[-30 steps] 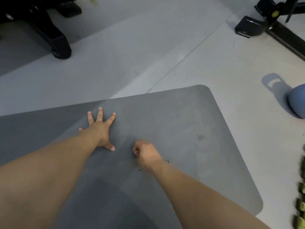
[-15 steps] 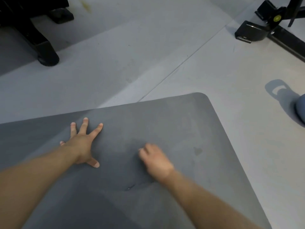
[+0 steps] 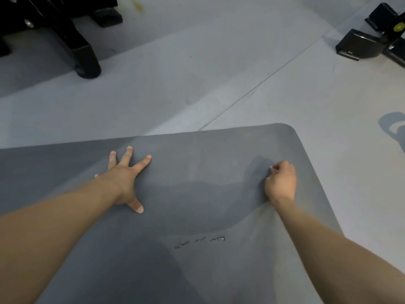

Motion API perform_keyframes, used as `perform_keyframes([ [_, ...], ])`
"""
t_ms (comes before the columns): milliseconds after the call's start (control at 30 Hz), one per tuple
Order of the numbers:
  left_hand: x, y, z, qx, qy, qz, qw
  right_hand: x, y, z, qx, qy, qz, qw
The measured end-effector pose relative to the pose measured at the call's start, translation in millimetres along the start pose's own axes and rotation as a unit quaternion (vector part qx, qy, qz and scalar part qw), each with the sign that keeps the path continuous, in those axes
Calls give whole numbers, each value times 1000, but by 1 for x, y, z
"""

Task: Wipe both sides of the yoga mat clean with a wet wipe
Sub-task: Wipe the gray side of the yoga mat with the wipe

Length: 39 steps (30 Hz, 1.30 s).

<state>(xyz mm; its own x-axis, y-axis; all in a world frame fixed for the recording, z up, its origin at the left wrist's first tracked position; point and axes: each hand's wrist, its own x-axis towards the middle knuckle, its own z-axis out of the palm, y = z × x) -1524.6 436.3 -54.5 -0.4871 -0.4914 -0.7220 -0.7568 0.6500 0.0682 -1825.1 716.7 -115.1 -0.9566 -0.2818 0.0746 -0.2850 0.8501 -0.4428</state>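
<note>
Bracing the grey yoga mat (image 3: 197,194), which fills the lower frame, the left hand (image 3: 125,178) lies splayed flat; the right hand (image 3: 280,183) curls around a barely visible wet wipe (image 3: 271,168) near the mat's upper-right corner. Risk: the mat could bunch or slide under hard strokes.

From my feed I see two bare forearms coming in from the lower corners of the frame, one from lower left, one from lower right. Neither carries a sleeve, watch, band or glove as far as the frame reaches. The left hand (image 3: 125,178) shows short, pale nails on fingers and thumb. The right hand (image 3: 280,183) shows its back and knuckles; no rings on either.
</note>
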Motion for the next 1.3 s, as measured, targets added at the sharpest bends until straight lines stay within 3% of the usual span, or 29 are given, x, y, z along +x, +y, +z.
perform_keyframes([
  [133, 0, 0, -1, -8, 6, 2, 1000, -70, -76, 39, 62, -87, -141, 984],
  [300, 8, -4, 5, 2, 16, 6, 1000, -171, -173, 63, 32, -273, -378, 884],
  [400, 10, -6, 5, 10, 21, 5, 1000, -159, -169, 66, 13, -264, -447, 854],
  [500, 7, -3, 4, 13, 27, -1, 1000, -88, -118, 58, 4, -211, -410, 887],
  [633, 6, -3, 2, 11, 38, -7, 999, 17, -32, 23, -59, -76, -227, 969],
  [767, 10, -4, 1, 32, 37, -13, 999, 55, 3, 5, -38, -2, -67, 997],
  [833, 12, -6, -3, 35, 43, -7, 998, 45, -15, 14, 1, 15, -44, 999],
  [967, 15, -11, -9, 32, 81, 16, 996, -25, -95, 61, 55, -51, -143, 987],
  [1133, 16, 3, -15, 31, 89, -19, 995, -134, -191, 87, 72, -203, -356, 910],
  [1233, 23, 4, -17, -9, 59, -30, 998, -126, -191, 85, 50, -245, -441, 862],
  [1300, 27, 0, -15, -37, 52, -26, 998, -81, -164, 82, 43, -242, -441, 864],
])
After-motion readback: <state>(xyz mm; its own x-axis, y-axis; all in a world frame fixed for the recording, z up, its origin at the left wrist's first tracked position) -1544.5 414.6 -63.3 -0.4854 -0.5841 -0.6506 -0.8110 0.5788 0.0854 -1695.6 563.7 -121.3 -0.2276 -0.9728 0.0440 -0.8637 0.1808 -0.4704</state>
